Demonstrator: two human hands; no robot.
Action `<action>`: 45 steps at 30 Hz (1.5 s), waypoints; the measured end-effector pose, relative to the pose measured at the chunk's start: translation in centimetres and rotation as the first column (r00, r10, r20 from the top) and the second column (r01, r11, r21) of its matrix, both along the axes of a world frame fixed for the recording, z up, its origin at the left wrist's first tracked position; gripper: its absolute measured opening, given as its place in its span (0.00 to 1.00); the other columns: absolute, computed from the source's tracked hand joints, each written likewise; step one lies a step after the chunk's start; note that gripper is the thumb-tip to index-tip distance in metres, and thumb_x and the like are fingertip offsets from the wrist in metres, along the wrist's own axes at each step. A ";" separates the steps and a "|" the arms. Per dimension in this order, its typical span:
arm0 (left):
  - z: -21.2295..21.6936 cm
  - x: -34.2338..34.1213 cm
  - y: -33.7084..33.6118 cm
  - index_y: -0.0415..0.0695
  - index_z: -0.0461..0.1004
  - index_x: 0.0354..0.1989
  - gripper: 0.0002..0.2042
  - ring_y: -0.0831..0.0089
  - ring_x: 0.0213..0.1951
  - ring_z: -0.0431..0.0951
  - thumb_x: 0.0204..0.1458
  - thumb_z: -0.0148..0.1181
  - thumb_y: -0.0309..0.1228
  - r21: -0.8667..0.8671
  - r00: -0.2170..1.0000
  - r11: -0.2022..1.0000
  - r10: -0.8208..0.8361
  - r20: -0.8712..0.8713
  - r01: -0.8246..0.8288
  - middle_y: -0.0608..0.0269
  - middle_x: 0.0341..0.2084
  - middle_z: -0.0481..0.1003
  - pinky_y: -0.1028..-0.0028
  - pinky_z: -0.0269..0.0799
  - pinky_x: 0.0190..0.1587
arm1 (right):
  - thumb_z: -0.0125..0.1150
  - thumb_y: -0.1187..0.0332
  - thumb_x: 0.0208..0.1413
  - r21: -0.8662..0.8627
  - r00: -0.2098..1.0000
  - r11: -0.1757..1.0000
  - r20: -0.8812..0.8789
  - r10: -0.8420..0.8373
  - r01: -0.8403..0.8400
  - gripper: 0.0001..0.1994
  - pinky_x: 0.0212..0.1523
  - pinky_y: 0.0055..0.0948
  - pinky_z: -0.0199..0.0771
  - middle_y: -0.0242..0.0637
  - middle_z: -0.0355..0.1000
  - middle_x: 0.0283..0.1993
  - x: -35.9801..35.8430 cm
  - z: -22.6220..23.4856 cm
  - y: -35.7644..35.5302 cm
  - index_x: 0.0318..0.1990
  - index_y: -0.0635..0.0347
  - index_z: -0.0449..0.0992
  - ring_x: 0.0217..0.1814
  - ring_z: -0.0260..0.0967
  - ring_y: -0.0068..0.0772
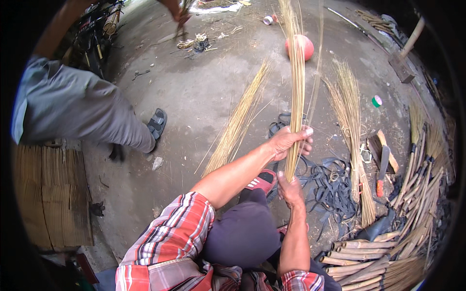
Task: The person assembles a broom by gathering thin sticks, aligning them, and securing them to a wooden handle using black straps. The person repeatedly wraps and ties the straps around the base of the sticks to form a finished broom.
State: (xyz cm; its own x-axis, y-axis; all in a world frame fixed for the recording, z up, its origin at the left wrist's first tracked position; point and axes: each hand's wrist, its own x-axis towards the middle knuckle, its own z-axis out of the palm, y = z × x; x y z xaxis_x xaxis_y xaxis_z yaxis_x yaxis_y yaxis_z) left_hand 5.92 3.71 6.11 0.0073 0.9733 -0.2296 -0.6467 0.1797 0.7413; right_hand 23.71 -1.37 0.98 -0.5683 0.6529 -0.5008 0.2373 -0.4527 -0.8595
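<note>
Left hand (290,141) and right hand (290,190) both clenched on upright straw bundle (296,87), black straps (330,186) just right of it.

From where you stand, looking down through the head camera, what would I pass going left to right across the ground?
Woven mat → another person's sandal → loose straw bundle on the ground → straw bunch held in both hands → spread straw sheaf → knife with red handle → stacked finished brooms.

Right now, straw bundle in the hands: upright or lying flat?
Upright. The straw bundle stands off the floor, left hand around its lower part, right hand at its base; other bundles lie flat.
</note>
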 end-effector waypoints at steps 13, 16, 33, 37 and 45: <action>7.2 0.7 -2.8 0.45 0.72 0.30 0.27 0.85 0.14 0.59 0.69 0.53 0.58 0.098 0.965 0.990 0.120 -0.234 -0.099 0.79 0.13 0.58 0.79 0.58 0.18 | 0.71 0.58 0.63 0.527 0.981 0.850 0.155 -0.115 0.016 0.26 0.44 0.33 0.75 0.36 0.76 0.39 3.7 -2.4 -4.4 0.62 0.66 0.74 0.39 0.74 0.29; 8.2 -0.1 -2.5 0.44 0.71 0.25 0.32 0.77 0.19 0.65 0.69 0.48 0.62 0.251 0.760 0.942 0.328 -0.561 -0.221 0.72 0.15 0.64 0.71 0.62 0.24 | 0.70 0.60 0.64 0.626 0.951 0.759 0.087 -0.298 0.181 0.34 0.51 0.33 0.76 0.42 0.78 0.48 2.9 -4.6 -4.7 0.71 0.67 0.65 0.46 0.77 0.32; -4.2 -3.6 -1.3 0.36 0.77 0.35 0.28 0.49 0.27 0.75 0.69 0.51 0.53 0.074 0.424 0.968 0.173 -0.889 -0.241 0.45 0.21 0.73 0.52 0.71 0.35 | 0.58 0.64 0.70 0.680 0.905 0.732 0.332 -0.265 -0.035 0.21 0.48 0.36 0.77 0.45 0.79 0.41 0.7 -3.3 -4.0 0.65 0.65 0.73 0.44 0.79 0.41; -1.8 -3.8 -2.0 0.40 0.83 0.38 0.20 0.39 0.41 0.84 0.65 0.56 0.47 -0.010 0.120 1.000 -0.007 -0.993 -0.022 0.35 0.32 0.81 0.47 0.78 0.44 | 0.59 0.66 0.67 0.967 0.922 0.147 0.245 -0.301 -0.209 0.19 0.54 0.42 0.76 0.47 0.79 0.48 -2.5 4.1 -2.7 0.63 0.60 0.75 0.51 0.77 0.50; -2.3 -2.9 -6.7 0.43 0.85 0.37 0.14 0.45 0.40 0.87 0.55 0.66 0.42 -0.239 -0.289 0.920 -0.148 -0.946 0.310 0.42 0.33 0.84 0.51 0.83 0.43 | 0.59 0.65 0.66 0.615 0.635 0.243 0.773 0.003 -0.750 0.16 0.53 0.50 0.76 0.52 0.77 0.49 -3.5 8.7 1.3 0.57 0.60 0.74 0.54 0.77 0.57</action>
